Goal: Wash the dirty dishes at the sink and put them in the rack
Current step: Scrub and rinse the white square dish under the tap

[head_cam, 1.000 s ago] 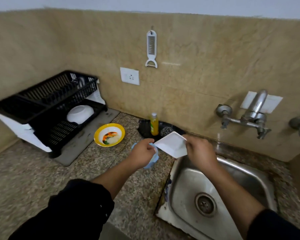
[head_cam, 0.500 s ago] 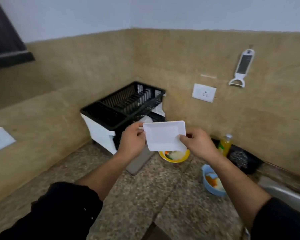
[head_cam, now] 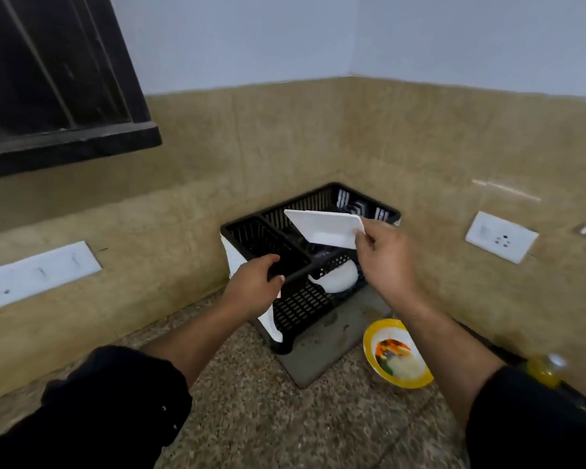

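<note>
Head view. A two-tier black dish rack (head_cam: 247, 228) stands in the counter's corner on a grey drain mat (head_cam: 318, 350). The right hand (head_cam: 383, 262) pinches a white square plate (head_cam: 325, 228) by its right edge. The plate hangs tilted over the rack's upper tier, low side toward the hand, and is not yet set down. The left hand (head_cam: 251, 289) curls its fingers round the upper tier's near rim, apparently to steady the rack.

A white bowl (head_cam: 335, 280) lies in the lower tier. At 4 o'clock from the rack, a yellow-rimmed plate (head_cam: 396, 353) carries food scraps, unwashed.

The square plate looks thin, stiff and light enough for one hand. If freshly rinsed it is probably slick, and it may chip if dropped. A thumb-over, fingers-under hold on the rim suits it, kept clear of the edge that enters the tier.
</note>
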